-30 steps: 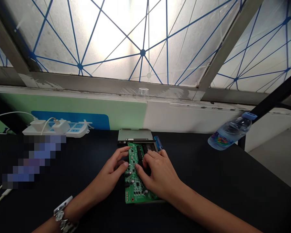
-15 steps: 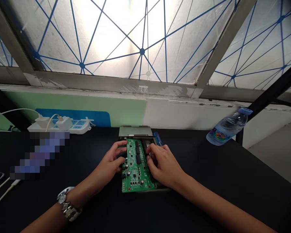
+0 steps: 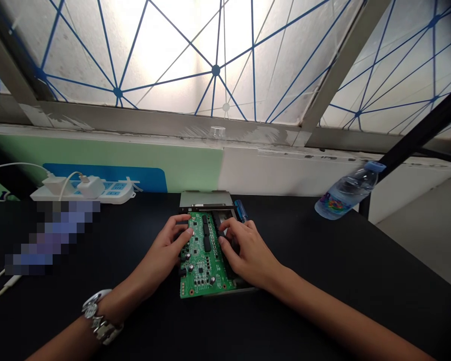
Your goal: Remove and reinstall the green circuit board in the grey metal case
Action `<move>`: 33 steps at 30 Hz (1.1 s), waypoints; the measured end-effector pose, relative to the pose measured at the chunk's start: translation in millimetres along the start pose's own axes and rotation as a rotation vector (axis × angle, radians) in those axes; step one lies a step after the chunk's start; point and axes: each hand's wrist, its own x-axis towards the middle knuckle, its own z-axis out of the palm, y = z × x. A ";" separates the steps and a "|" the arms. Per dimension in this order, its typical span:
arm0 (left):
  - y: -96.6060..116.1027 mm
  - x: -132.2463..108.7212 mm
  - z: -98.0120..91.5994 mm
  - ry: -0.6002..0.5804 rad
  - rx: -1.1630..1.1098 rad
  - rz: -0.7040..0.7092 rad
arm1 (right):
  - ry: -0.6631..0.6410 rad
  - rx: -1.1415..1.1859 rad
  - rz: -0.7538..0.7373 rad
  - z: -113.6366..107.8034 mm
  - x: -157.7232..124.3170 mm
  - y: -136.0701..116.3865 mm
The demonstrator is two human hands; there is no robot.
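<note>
A green circuit board (image 3: pixel 202 265) lies on the black table (image 3: pixel 323 281), over a grey metal case (image 3: pixel 205 199) whose far end shows behind it. My left hand (image 3: pixel 165 250) grips the board's left edge, fingers curled and thumb on the top face. My right hand (image 3: pixel 246 250) rests on the board's right side, its fingers bent and pressing on the dark components. A blue-handled screwdriver (image 3: pixel 241 210) lies just beyond my right hand, beside the case. A metal watch (image 3: pixel 97 318) is on my left wrist.
A white power strip (image 3: pixel 84 190) with plugged-in chargers and white cables sits at the back left. A water bottle (image 3: pixel 342 198) lies tilted at the table's right rear corner. A blurred-out patch (image 3: pixel 48 240) covers something at the left. The wall and window ledge run behind.
My right hand has slid off the middle of the board to its right side, uncovering more of the board. The left hand stays on the left edge. The view has shifted slightly.
</note>
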 end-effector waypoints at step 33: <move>20.8 -12.9 -5.2 -0.086 -0.280 0.207 | 0.121 0.355 0.187 -6.3 5.3 5.8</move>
